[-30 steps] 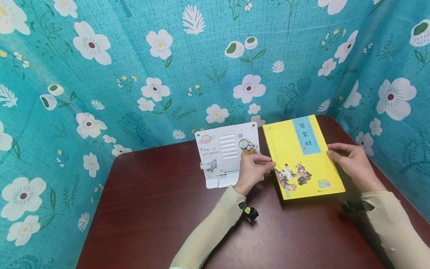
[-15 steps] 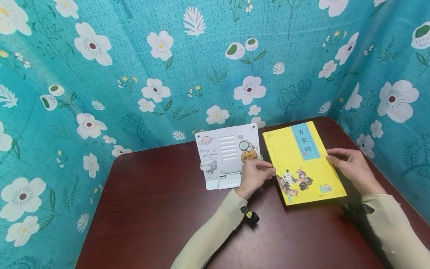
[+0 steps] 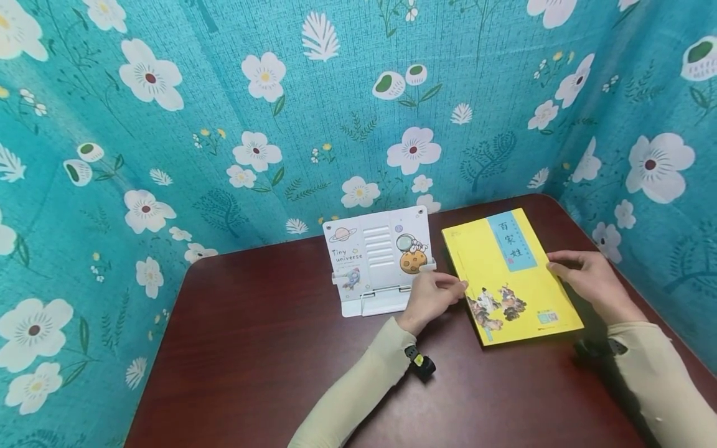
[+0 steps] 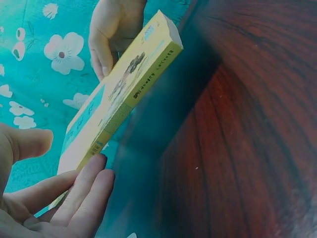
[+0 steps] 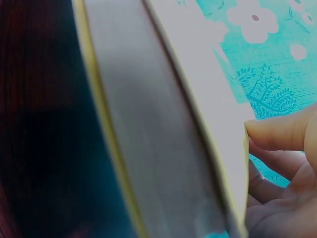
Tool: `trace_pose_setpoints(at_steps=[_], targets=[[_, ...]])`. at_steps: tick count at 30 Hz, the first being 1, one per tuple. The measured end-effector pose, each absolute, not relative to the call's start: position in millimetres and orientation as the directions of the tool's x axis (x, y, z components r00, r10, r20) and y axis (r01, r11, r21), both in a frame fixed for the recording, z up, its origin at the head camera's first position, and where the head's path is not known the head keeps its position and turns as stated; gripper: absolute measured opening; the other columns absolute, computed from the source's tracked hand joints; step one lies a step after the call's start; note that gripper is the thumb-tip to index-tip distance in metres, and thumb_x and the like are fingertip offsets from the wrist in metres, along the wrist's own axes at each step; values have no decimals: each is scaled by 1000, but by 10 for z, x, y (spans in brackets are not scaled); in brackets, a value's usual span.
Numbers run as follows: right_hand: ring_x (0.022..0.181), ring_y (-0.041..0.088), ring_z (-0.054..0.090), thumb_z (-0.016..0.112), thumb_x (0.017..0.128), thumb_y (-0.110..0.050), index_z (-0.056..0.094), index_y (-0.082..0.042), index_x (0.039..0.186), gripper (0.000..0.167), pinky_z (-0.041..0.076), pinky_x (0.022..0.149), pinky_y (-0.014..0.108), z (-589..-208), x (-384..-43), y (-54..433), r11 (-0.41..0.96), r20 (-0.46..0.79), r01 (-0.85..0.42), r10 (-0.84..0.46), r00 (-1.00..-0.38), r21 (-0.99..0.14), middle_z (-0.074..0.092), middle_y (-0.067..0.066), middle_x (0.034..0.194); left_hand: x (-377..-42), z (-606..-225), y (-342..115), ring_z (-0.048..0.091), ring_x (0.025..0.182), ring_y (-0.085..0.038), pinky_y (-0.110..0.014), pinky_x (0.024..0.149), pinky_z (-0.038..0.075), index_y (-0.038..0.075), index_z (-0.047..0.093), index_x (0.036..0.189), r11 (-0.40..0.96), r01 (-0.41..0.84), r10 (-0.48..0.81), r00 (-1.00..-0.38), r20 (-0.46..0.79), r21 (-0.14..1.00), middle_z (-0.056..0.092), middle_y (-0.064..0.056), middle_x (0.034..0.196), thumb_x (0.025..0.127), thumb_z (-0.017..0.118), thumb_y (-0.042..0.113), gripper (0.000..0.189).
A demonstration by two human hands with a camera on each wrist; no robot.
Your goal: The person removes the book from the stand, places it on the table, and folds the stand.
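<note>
A yellow book with a blue title panel lies flat, cover up, at the right of the table; I cannot tell whether it rests fully on the tabletop. My right hand pinches the cover's edge on the page side, and in the right wrist view the thumb is on that cover, which stands slightly away from the page block. My left hand touches the spine with extended fingers, its thumb apart from the book in the left wrist view.
Left of the book stands a white book stand printed with planets and an astronaut, a wire bracket at its foot. The dark red wooden table has rounded back corners. A teal flowered curtain hangs behind and at both sides.
The book has come down and slightly nearer to me, both hands moving along with it. The book stand keeps its place.
</note>
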State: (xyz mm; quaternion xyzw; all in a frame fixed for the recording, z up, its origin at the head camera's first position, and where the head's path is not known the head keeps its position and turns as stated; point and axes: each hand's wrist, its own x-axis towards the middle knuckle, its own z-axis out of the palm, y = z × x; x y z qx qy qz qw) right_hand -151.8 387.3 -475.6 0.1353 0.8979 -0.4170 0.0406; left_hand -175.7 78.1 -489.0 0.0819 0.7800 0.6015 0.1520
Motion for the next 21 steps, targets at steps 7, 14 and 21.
trace_pose_setpoints(at_steps=[7, 14, 21], targets=[[79, 15, 65, 56, 107, -32, 56, 7, 142, 52, 52, 64, 24, -4796, -1532, 3910, 619, -197, 277, 195, -961, -735, 70, 28, 116, -1753, -4915, 805, 80, 85, -26, -21, 64, 58, 10, 83, 100, 271, -47, 321, -937, -137, 961, 81, -3, 84, 94, 77, 29, 21], [82, 18, 64, 56, 107, -29, 56, 8, 141, 51, 51, 64, 23, -4840, -1548, 3948, 633, -207, 282, 191, -959, -721, 67, 31, 119, -1754, -4916, 809, 80, 85, -26, -24, 64, 59, 11, 82, 98, 299, -49, 352, -922, -159, 953, 81, -1, 83, 94, 77, 34, 25], [85, 25, 64, 57, 107, -26, 56, 10, 140, 49, 50, 64, 24, -4879, -1561, 3982, 662, -199, 265, 175, -964, -701, 67, 35, 121, -1736, -4928, 828, 78, 86, -29, -33, 66, 62, 9, 81, 99, 315, -71, 368, -910, -191, 947, 81, -8, 88, 95, 76, 35, 27]])
